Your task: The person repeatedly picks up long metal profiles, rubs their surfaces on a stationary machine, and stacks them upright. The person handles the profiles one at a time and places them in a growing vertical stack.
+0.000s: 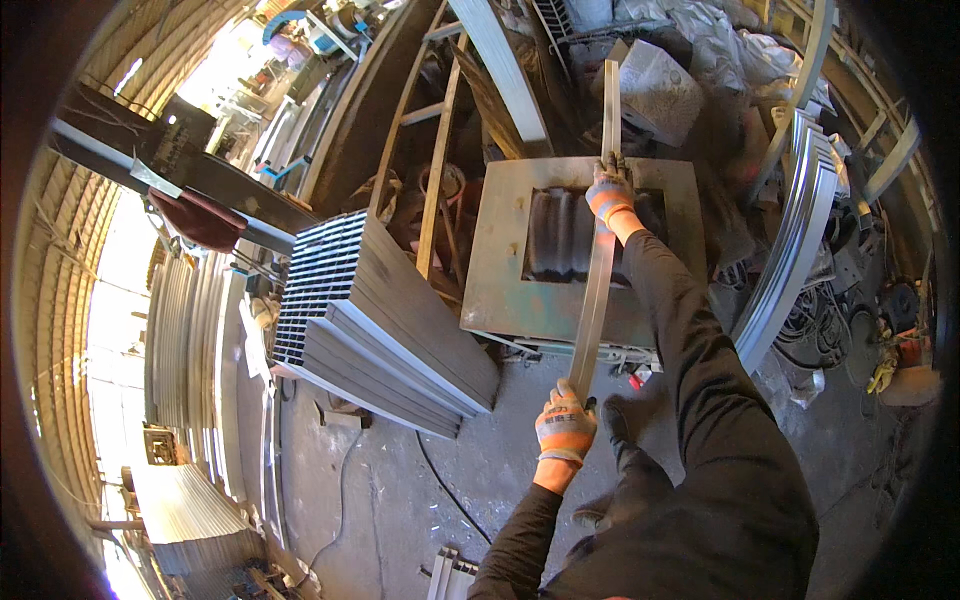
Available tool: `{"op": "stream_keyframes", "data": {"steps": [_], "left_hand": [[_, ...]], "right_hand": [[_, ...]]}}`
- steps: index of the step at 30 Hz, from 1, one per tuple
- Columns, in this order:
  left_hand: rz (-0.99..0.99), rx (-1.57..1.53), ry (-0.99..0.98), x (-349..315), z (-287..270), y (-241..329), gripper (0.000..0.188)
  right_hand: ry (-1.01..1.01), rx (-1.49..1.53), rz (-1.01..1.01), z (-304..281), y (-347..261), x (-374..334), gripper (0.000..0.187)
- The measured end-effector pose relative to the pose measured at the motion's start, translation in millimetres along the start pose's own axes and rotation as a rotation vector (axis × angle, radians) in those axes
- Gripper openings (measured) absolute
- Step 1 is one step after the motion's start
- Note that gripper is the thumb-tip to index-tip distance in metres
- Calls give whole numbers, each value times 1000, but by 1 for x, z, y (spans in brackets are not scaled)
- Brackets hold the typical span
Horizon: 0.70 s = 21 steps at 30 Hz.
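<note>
Silvery metal bar [595, 290] spans the grey table [495, 275] across its dark opening [552, 240]. Left hand [566, 430] grips the near end; right hand [611, 195] clasps it farther along. Step, judged: positioning the bar; next move likely calls for steady, even grips.

Daylight glares in well left of the left hand [566, 428], blowing the opening [108, 350] along the corrugated wall [62, 300] to white. The concrete floor [400, 500] around that grip lies in dimmer shade. Right of the right hand [609, 192], fisheye distortion bows the metal profiles [802, 220]; black vignetting rings the view.
</note>
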<state>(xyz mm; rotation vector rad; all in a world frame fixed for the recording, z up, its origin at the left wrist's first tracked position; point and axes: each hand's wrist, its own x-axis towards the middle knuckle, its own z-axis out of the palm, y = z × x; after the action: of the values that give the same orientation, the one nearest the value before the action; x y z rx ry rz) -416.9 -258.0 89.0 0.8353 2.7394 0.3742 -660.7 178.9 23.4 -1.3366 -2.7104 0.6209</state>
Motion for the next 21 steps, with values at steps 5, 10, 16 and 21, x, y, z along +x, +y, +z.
{"op": "stream_keyframes", "data": {"steps": [5, 10, 16, 21], "left_hand": [[-4, -136, -26, -51, 2, -22, 52], [-11, -181, 1, -155, 8, -47, 53], [-71, -122, -34, -307, 17, -92, 54], [-110, -183, -49, -438, 37, -138, 56]], "right_hand": [[84, -121, -63, 14, 0, -60, 71], [194, -163, -187, 11, -5, -180, 67], [219, -62, -230, 29, 6, -342, 61], [305, 9, -339, 47, 14, -477, 52]]}}
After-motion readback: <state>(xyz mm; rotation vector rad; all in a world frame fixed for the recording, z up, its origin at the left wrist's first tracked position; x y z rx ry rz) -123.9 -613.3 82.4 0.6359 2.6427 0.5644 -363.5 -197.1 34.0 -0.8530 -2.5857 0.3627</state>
